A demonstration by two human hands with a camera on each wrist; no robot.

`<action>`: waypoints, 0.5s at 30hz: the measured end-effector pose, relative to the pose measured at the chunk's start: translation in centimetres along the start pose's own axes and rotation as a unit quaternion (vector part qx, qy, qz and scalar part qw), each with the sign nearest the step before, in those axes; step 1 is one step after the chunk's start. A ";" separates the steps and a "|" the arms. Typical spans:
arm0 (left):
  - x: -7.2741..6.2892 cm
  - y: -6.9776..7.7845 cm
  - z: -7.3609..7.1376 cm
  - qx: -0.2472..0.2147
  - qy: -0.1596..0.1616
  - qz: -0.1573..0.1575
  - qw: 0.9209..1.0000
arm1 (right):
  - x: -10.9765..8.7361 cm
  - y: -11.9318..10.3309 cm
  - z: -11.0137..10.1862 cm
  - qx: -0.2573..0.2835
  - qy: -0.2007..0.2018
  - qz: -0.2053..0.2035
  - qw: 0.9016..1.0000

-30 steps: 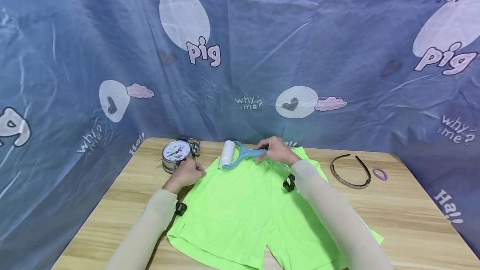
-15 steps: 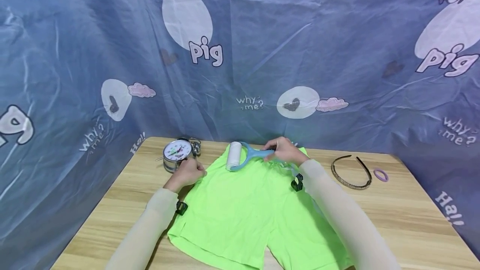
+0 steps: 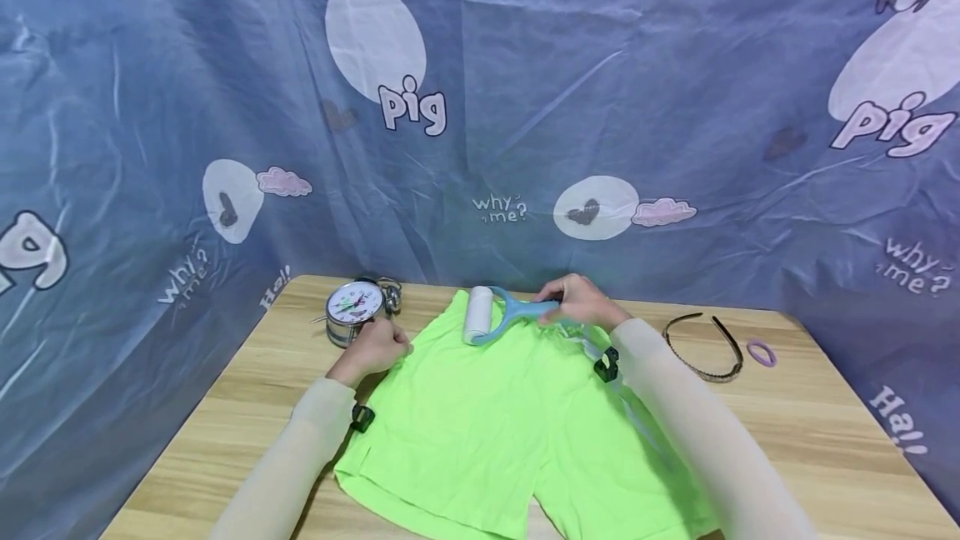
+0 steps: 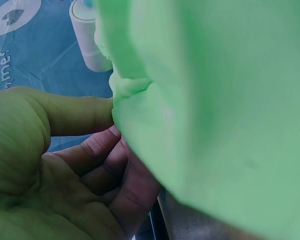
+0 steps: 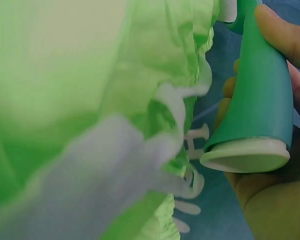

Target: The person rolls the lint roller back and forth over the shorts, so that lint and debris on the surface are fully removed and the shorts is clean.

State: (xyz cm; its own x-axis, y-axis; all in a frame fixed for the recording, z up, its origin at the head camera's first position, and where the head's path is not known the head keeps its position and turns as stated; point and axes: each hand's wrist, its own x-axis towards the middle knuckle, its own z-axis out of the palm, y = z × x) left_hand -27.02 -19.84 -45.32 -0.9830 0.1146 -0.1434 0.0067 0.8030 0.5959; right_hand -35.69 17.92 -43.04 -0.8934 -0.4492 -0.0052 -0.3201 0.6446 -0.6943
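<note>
Lint roller (image 3: 516, 310) moved rightward along the top of the green shorts (image 3: 465, 415), right hand (image 3: 585, 304) gripping its handle (image 3: 542, 309), left hand (image 3: 375, 347) pinching their left side, backdrop (image 3: 517, 123) where we read "pig", "why me?"

Your shorts (image 3: 465, 432) lie on the table (image 3: 810, 440), roller (image 3: 478, 317) over their far edge, your right hand (image 3: 581, 302) on its right end. Your left hand (image 3: 377, 346) is at their left edge, just before the clock (image 3: 354, 303). Headband (image 3: 727, 335) right of the shorts, ring (image 3: 771, 362) farther right; curtain (image 3: 480, 107) behind.
</note>
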 end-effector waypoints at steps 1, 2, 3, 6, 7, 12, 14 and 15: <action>0.0 0.0 0.0 0.000 -0.001 0.001 1.000 | -0.1 0.1 -0.1 0.000 0.001 0.002 1.000; 0.1 -0.1 0.0 -0.001 0.000 0.001 1.000 | -0.1 0.2 -0.3 -0.002 0.001 0.005 1.000; 0.1 -0.1 0.0 -0.001 0.001 0.002 1.000 | -0.2 0.3 -0.4 -0.002 0.001 0.008 1.000; 0.2 -0.2 0.0 -0.002 0.001 0.000 1.000 | -0.5 0.4 -0.7 -0.001 0.003 0.016 1.000; 0.3 -0.3 0.0 -0.001 0.001 0.000 1.000 | -0.5 0.4 -0.8 -0.003 0.004 0.018 1.000; 0.3 -0.3 0.0 0.001 0.003 -0.002 1.000 | -0.7 0.7 -0.9 -0.001 0.005 0.021 1.000; 0.3 -0.2 0.0 0.003 0.003 -0.003 1.000 | -0.8 0.8 -0.9 -0.001 0.005 0.021 1.000; 0.2 -0.2 0.0 0.003 0.001 -0.003 1.000 | -0.8 0.9 -0.9 0.000 0.006 0.020 1.000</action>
State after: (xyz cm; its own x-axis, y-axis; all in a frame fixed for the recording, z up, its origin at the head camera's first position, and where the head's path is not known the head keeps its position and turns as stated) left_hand -27.26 -19.98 -45.45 -0.9833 0.1092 -0.1453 0.0025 0.8076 0.5897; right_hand -35.55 19.41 -43.03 -0.9091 -0.4158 -0.0254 -0.2836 0.6623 -0.6935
